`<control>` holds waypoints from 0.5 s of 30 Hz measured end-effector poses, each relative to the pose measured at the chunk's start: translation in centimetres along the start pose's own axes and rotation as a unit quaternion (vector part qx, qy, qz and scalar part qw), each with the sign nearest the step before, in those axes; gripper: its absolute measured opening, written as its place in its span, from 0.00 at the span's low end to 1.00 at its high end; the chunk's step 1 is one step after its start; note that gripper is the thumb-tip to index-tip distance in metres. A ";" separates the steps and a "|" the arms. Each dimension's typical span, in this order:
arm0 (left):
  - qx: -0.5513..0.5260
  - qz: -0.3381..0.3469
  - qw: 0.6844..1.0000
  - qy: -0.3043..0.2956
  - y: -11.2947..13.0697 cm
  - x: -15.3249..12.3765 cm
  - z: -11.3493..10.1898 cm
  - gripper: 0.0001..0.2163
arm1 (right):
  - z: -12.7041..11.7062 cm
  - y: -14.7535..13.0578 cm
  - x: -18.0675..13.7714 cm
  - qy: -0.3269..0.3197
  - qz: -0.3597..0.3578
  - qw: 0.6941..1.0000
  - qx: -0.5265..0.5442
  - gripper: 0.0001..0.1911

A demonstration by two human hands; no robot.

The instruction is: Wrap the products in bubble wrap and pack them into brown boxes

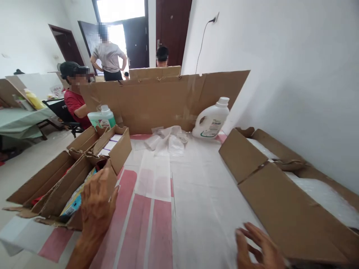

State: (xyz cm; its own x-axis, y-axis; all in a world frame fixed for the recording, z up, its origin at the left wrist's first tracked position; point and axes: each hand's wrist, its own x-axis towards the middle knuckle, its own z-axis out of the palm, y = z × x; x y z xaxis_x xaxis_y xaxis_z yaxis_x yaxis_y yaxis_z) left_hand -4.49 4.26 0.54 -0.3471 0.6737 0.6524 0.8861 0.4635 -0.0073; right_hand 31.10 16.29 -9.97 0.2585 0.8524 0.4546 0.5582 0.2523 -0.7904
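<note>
We see the left hand (97, 203) on the near cardboard box (67, 194) at the left edge of the tabletop (202, 179). The fingers bend over the box's near flap and press on it, so they hold the cardboard loosely. Inside this box lies a colourful packet (73, 204), just beside the hand. Behind it stands a second open box (112, 144) with white things inside. A green and white bottle (102, 116) stands right behind that box.

The right hand (259, 248) is at the near edge of the tabletop, low in the view. Its fingers are spread and loose and hold nothing. They hover just over the white sheet (202, 194) that covers the tabletop, near the big flat carton (286, 198) that lies open along the right edge, by the wall (294, 74).

The cover has pink stripes (134, 224) on the left part. At the far edge a tall cardboard board (165, 99) stands up like a fence. In front of it lies a crumpled plastic bag (169, 140), and next to that stands a white jug (211, 119) with a white cap, near the far right corner.

Past the board we see other people: a person in a red shirt (74, 101) sitting on a chair, a person in a grey shirt (109, 56) standing by the door, and one more head (162, 56) just above the board
</note>
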 end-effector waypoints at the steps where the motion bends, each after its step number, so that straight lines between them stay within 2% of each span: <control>1: 0.048 -0.030 0.998 -0.032 -0.7 0.2 -0.6 0.28 | 0.7 -1.4 -0.5 -0.017 -0.015 1.000 0.011 0.21; 4: 0.098 -0.120 0.983 -0.097 -3.1 0.0 -1.6 0.32 | 2.1 -4.0 -2.1 -0.071 -0.052 0.995 0.046 0.16; 7: 0.047 -0.126 0.980 -0.144 -5.4 -1.0 -2.0 0.28 | 2.4 -5.1 -3.0 -0.125 -0.068 0.987 0.076 0.13; 9: -0.008 -0.065 0.985 -0.157 -6.3 -1.7 -2.1 0.21 | 2.5 -5.4 -3.1 -0.154 -0.071 0.982 0.088 0.13; 11: -0.067 0.012 0.992 -0.111 -6.2 -2.4 -2.1 0.18 | 2.9 -5.3 -2.7 -0.181 -0.063 0.977 0.089 0.13; 13: -0.125 0.099 0.986 -0.047 -5.2 -2.7 -2.2 0.17 | 3.9 -4.9 -2.0 -0.214 -0.055 0.971 0.089 0.14; 15: -0.169 0.164 0.972 -0.021 -3.4 -2.9 -2.2 0.13 | 5.6 -4.4 -0.8 -0.241 -0.059 0.964 0.091 0.14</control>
State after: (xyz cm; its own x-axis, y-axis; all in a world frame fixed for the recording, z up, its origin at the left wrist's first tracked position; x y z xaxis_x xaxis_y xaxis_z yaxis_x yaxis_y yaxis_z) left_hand -5.82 -0.54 0.39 -0.0357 0.7794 0.6255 0.9989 0.0097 0.0449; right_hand 24.07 17.03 -9.17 -0.2193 0.9156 0.3371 0.4024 0.3996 -0.8236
